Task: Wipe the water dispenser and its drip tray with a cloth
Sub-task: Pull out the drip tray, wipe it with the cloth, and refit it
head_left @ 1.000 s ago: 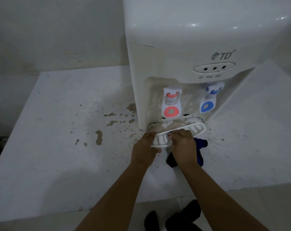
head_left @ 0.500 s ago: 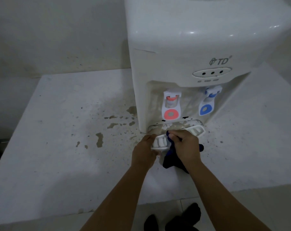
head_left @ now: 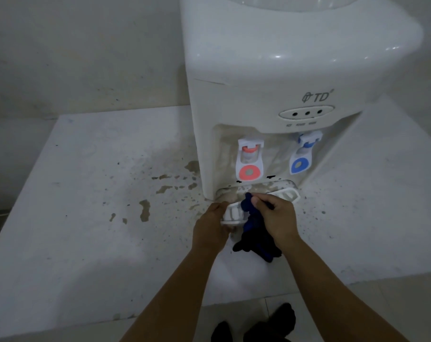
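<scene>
A white water dispenser (head_left: 271,77) stands on a white counter, with a red tap (head_left: 249,160) and a blue tap (head_left: 302,155) in its recess. Its white slotted drip tray (head_left: 287,195) is pulled partly out and tilted at the dispenser's base. My left hand (head_left: 213,224) grips the tray's left end. My right hand (head_left: 276,218) holds a dark blue cloth (head_left: 252,233) pressed against the middle of the tray; the cloth hangs down below my hand. The tray's middle is hidden by the cloth and fingers.
The white counter (head_left: 86,206) has brown stains (head_left: 145,209) and specks to the left of the dispenser. Its front edge runs just under my forearms. A grey wall stands behind. Dark shoes (head_left: 268,324) show on the tiled floor below.
My right hand has brought the blue cloth up from beneath onto the tray's top. The left hand keeps its grip on the tray's left end. The camera has tilted up slightly.
</scene>
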